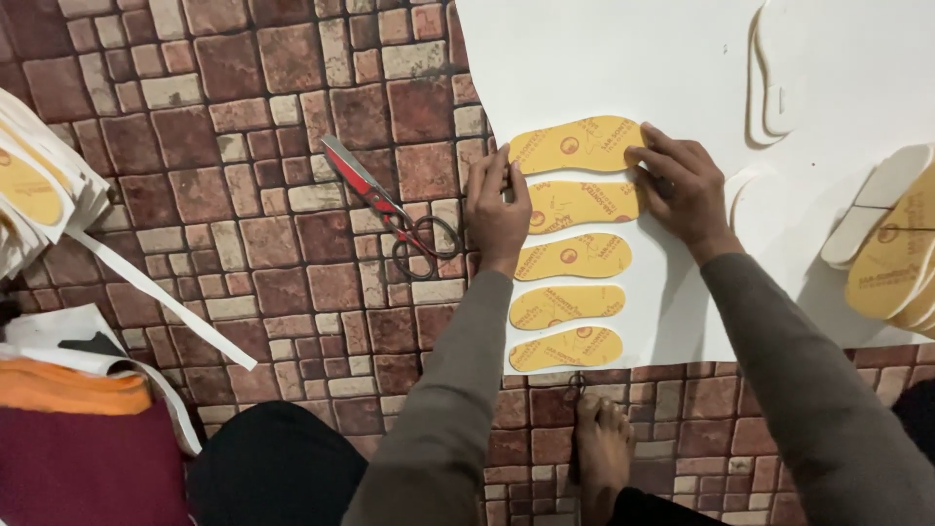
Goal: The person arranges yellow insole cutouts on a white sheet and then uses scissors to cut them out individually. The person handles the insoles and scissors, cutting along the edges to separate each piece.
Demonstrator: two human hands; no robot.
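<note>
Several yellow shoe insoles lie in a column on a large white sheet (604,58) spread over a brick-patterned floor. My left hand (495,209) presses flat at the left ends of the top insole (575,144) and the second insole (582,204). My right hand (682,187) presses flat on their right ends. Neither hand grips anything. Below them lie three more insoles, the lowest (565,349) near the sheet's front edge.
Red-handled scissors (390,209) lie on the floor left of the sheet. A stack of yellow insoles (891,258) sits at the right, white cut shapes (779,68) at top right. White strips and folded orange and maroon cloth (68,429) are at the left. My bare foot (602,453) rests below the sheet.
</note>
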